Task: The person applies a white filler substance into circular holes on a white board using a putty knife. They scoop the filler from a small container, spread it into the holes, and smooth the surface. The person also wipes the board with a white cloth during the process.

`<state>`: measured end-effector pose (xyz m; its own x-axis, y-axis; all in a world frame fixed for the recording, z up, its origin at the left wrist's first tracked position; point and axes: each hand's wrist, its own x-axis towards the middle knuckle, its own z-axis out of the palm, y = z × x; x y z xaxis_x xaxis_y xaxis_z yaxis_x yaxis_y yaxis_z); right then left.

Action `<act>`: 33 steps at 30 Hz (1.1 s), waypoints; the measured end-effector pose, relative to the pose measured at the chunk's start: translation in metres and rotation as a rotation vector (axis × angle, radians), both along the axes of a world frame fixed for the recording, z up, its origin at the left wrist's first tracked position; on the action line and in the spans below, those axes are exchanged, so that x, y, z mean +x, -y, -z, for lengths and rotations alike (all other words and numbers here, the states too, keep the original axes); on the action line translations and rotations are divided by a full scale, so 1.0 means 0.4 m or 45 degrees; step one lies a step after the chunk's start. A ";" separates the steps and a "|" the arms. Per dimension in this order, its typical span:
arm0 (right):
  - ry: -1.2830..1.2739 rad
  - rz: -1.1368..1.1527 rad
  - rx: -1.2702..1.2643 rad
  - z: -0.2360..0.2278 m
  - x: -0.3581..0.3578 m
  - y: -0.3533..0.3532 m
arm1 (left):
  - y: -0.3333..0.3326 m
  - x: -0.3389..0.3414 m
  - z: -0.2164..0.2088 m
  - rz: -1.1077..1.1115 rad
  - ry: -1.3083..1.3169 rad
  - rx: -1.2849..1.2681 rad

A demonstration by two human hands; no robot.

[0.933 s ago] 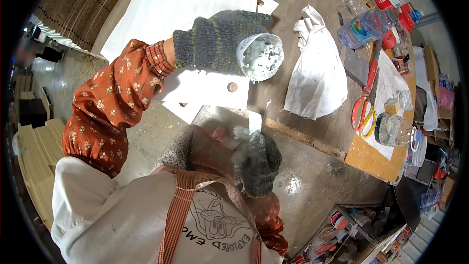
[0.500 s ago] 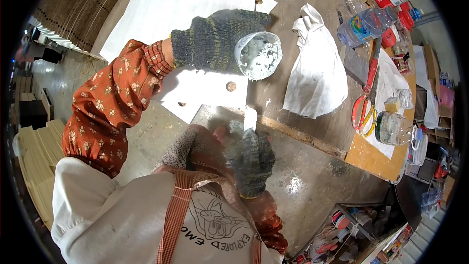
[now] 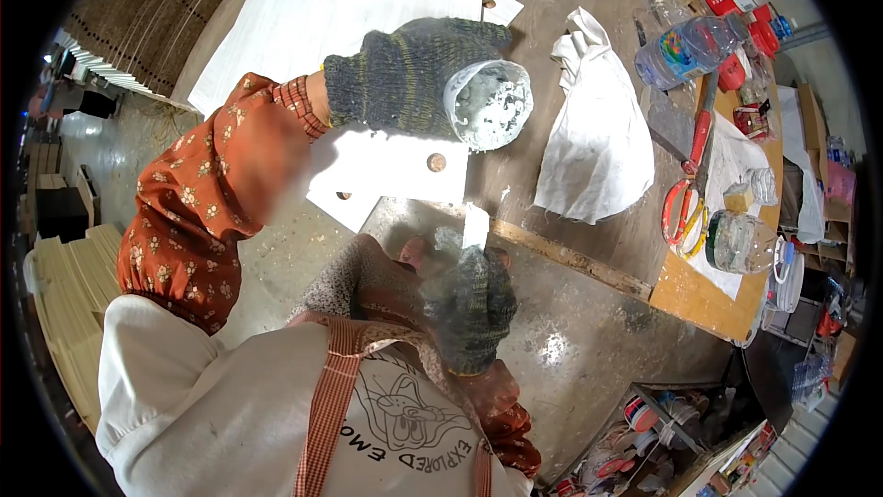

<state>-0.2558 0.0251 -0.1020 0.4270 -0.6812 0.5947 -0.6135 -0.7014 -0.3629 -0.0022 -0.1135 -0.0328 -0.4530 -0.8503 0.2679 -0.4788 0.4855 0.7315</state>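
Note:
My left hand (image 3: 395,79), in a dark grey-green knitted glove, is closed around a clear cup (image 3: 450,97) above the white boards (image 3: 340,0) on the table. Its mouth faces me, showing white-grey paste (image 3: 494,97) inside and smeared round the rim. Lower down, in front of my apron and past the table's front edge, my right hand (image 3: 474,308) wears a matching glove and is closed. A flat white strip (image 3: 475,227), like a small scraper blade, sticks up from its fingers; whatever part lies inside the fist is hidden.
A white cloth (image 3: 593,138) lies on the table right of the cup. Beyond it are a plastic bottle (image 3: 690,51), red-handled scissors (image 3: 679,207) and a jar (image 3: 740,241). The wooden table edge (image 3: 570,258) runs near my right hand. A cluttered crate (image 3: 644,433) stands lower right.
My right hand and the white strip have shifted very slightly to the right. The cup and my left hand are almost where they were.

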 end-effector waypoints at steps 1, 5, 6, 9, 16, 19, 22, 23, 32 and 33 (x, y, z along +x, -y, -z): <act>0.009 0.026 -0.009 -0.017 0.006 0.003 | 0.003 0.005 0.001 0.019 0.062 -0.087; -0.030 -0.019 0.288 -0.031 -0.012 0.004 | 0.005 0.003 0.000 0.078 0.044 -0.077; -0.013 -0.011 0.267 -0.038 -0.012 0.005 | 0.008 0.001 0.000 0.094 0.023 -0.063; 0.116 0.005 0.298 -0.052 0.007 0.012 | 0.004 0.007 0.008 0.107 0.018 -0.090; 0.105 0.019 0.076 -0.069 0.029 0.046 | 0.003 0.006 0.007 0.103 -0.101 0.013; -0.018 0.106 -0.023 -0.075 0.036 0.069 | 0.001 0.000 -0.008 0.088 -0.023 -0.052; -0.171 0.137 -0.003 -0.093 0.028 0.075 | 0.002 0.003 -0.010 0.092 0.038 -0.093; -0.213 0.130 0.021 -0.098 0.023 0.076 | 0.002 0.003 -0.010 0.091 0.058 -0.107; 0.028 0.176 -0.045 -0.038 -0.013 0.061 | 0.006 0.003 -0.005 0.081 0.068 -0.149; 0.028 0.181 -0.053 -0.040 -0.014 0.061 | 0.006 0.002 -0.007 0.065 0.089 -0.175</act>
